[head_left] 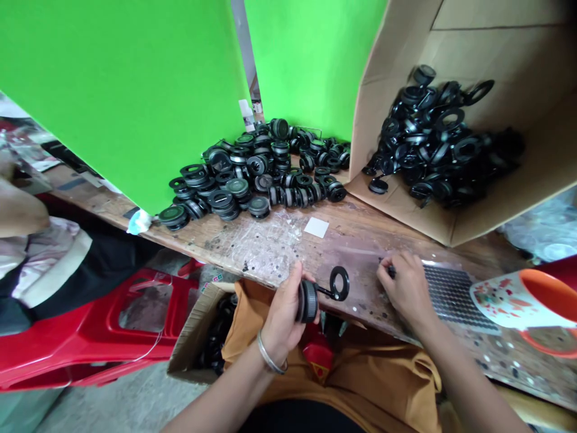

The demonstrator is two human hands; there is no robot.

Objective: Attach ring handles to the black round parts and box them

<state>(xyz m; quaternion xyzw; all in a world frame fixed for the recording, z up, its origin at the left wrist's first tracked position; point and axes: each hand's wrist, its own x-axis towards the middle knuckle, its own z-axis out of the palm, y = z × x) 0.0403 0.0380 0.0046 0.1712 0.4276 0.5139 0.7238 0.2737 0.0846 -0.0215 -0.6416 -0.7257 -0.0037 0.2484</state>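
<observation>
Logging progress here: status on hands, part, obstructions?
Left hand: holding black part. Right hand: dark bit at fingers, grip unclear. Mug beside right forearm, not between hands.

Ridged black disc (308,300) sits on edge in the left hand (285,310), flat ring (346,284) jutting rightward; small dark piece (392,271) pinched in the right hand (409,285)!

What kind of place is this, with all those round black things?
Probably a small workshop. Many round black parts are heaped on a worn wooden table, more lie in a big cardboard box, and the person's left hand holds another part.
</observation>
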